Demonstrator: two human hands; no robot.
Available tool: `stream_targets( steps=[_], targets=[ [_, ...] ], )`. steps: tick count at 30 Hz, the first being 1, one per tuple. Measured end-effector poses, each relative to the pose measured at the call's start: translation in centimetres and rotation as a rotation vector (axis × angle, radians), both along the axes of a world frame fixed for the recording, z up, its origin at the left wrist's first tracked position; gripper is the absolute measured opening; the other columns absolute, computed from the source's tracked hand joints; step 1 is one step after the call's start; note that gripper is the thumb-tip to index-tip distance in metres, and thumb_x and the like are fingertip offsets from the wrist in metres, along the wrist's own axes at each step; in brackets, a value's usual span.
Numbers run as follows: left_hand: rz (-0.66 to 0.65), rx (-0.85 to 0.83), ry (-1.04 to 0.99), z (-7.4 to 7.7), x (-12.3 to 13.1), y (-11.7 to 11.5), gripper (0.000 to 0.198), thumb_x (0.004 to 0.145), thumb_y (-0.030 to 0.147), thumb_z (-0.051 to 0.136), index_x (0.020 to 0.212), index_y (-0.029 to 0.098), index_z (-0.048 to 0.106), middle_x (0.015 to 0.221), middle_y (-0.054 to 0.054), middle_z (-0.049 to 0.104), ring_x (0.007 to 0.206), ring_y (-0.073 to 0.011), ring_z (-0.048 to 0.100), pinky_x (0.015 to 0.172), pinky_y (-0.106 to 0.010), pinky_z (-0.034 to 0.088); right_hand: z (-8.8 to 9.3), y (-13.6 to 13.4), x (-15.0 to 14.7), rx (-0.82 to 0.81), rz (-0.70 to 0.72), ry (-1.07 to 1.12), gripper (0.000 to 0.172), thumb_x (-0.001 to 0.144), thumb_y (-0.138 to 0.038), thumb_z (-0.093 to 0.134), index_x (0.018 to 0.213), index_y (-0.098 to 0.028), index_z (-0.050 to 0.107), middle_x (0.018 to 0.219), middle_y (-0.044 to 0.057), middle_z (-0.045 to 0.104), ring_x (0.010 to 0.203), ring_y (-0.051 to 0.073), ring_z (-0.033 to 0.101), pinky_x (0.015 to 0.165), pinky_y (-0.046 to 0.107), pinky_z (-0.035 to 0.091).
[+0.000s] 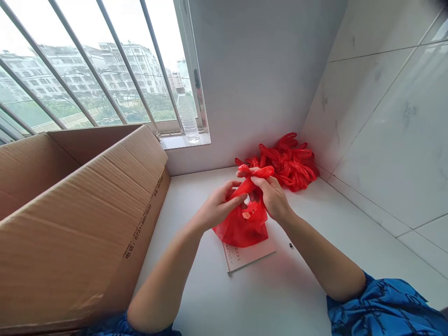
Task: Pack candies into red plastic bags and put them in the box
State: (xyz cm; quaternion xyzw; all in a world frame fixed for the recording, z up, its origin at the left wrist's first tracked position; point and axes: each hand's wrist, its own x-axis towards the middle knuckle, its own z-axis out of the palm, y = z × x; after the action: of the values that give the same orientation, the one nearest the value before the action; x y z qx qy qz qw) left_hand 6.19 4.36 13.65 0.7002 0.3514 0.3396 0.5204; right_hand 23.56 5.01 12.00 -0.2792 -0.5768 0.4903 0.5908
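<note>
A red plastic bag (245, 231) is between my hands in the middle of the head view, its upper part gathered and twisted. My left hand (224, 200) grips the bag's gathered part from the left, thumb and fingers closed on it. On the other side, my right hand (271, 193) pinches the bag's handles near the top, where a loop sticks out. Something pale shows through a gap in the bag; I cannot make out what it is. Under the bag lies a flat, light-coloured book or booklet (250, 256) with printed characters, partly covered.
A large open cardboard box (115, 219) stands on the left. Behind my hands a heap of red plastic bags (289, 161) lies against the wall. A clear bottle (188, 116) stands on the sill of the barred window. A tiny dark object (290, 245) lies on the white tabletop (210, 298).
</note>
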Motion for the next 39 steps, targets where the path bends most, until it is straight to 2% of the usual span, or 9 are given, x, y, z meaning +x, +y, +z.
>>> stream_targets(
  steps=[4,7,12,16,19,24,29,34,39],
  targets=[
    [0.069,-0.135,-0.197,-0.3,-0.3,0.8,0.028,0.094,0.044,0.06,0.093,0.016,0.064,0.082,-0.002,0.061,0.079,-0.0155,0.062,0.076,-0.027,0.049,-0.2,0.9,1.3,-0.002,0.051,-0.183,0.041,0.093,-0.044,0.055,0.127,-0.022,0.057,0.092,0.003,0.069,0.061,0.013,0.054,0.057,0.027,0.046],
    [0.095,-0.184,-0.369,-0.9,-0.1,1.2,0.024,0.095,0.042,0.058,0.097,0.019,0.061,0.082,-0.001,0.058,0.077,-0.0142,0.06,0.072,-0.026,0.047,-0.3,1.0,1.7,0.013,0.05,-0.36,0.066,0.086,-0.051,0.067,0.142,-0.026,0.044,0.122,0.009,0.063,0.09,0.018,0.064,0.078,0.034,0.054],
    [0.055,0.013,-0.085,-1.8,0.9,0.8,0.029,0.096,0.041,0.056,0.079,0.018,0.051,0.068,0.003,0.045,0.06,-0.0091,0.041,0.057,-0.023,0.035,-0.9,0.5,0.7,0.137,-0.088,-0.442,0.048,0.09,-0.06,0.06,0.124,-0.026,0.063,0.115,0.007,0.065,0.105,0.024,0.062,0.092,0.039,0.05],
    [-0.083,-0.126,-0.068,-1.5,0.7,0.6,0.026,0.095,0.042,0.06,0.087,0.019,0.053,0.069,0.004,0.045,0.06,-0.0089,0.039,0.058,-0.022,0.033,-1.5,0.6,-0.1,0.002,-0.134,-0.14,0.047,0.098,-0.061,0.043,0.11,-0.023,0.068,0.096,0.004,0.069,0.071,0.015,0.06,0.065,0.029,0.049],
    [-0.125,-0.366,-0.259,-1.4,0.0,1.2,0.022,0.089,0.036,0.069,0.098,0.021,0.056,0.074,0.004,0.047,0.063,-0.0074,0.042,0.065,-0.021,0.038,-1.6,0.7,-0.2,-0.1,0.023,0.028,0.044,0.097,-0.06,0.044,0.105,-0.022,0.065,0.081,0.001,0.068,0.044,0.007,0.038,0.044,0.025,0.033],
    [-0.045,-0.54,-0.441,-1.6,-0.7,2.2,0.025,0.082,0.027,0.072,0.103,0.021,0.061,0.077,0.002,0.055,0.065,-0.0093,0.05,0.069,-0.023,0.044,-0.8,0.5,0.9,0.01,0.225,-0.156,0.02,0.098,-0.044,0.054,0.102,-0.025,0.056,0.073,-0.002,0.063,0.052,0.009,0.046,0.05,0.023,0.036],
    [0.073,-0.391,-0.372,-1.4,-0.4,1.8,0.029,0.09,0.039,0.064,0.113,0.022,0.062,0.074,0.0,0.064,0.067,-0.0123,0.057,0.068,-0.024,0.046,-0.9,0.4,1.4,0.359,-0.168,-0.545,0.02,0.091,-0.025,0.06,0.111,-0.025,0.056,0.113,0.005,0.058,0.076,0.013,0.054,0.069,0.029,0.047],
    [0.031,-0.431,-0.146,-1.2,-0.2,1.0,0.039,0.093,0.055,0.056,0.094,0.017,0.068,0.073,-0.004,0.068,0.061,-0.014,0.059,0.062,-0.026,0.048,-1.3,0.2,1.3,0.584,-0.436,-0.702,0.007,0.091,-0.022,0.058,0.094,-0.023,0.052,0.1,0.004,0.056,0.077,0.016,0.055,0.065,0.029,0.044],
    [0.136,-0.247,-0.245,-1.1,-0.1,1.0,0.033,0.088,0.049,0.067,0.096,0.017,0.074,0.083,-0.004,0.07,0.073,-0.0128,0.061,0.069,-0.024,0.049,-0.8,-0.1,2.2,0.776,-0.593,-0.865,0.024,0.092,-0.033,0.061,0.075,-0.023,0.048,0.081,0.003,0.056,0.068,0.016,0.049,0.061,0.031,0.036]
  ],
)
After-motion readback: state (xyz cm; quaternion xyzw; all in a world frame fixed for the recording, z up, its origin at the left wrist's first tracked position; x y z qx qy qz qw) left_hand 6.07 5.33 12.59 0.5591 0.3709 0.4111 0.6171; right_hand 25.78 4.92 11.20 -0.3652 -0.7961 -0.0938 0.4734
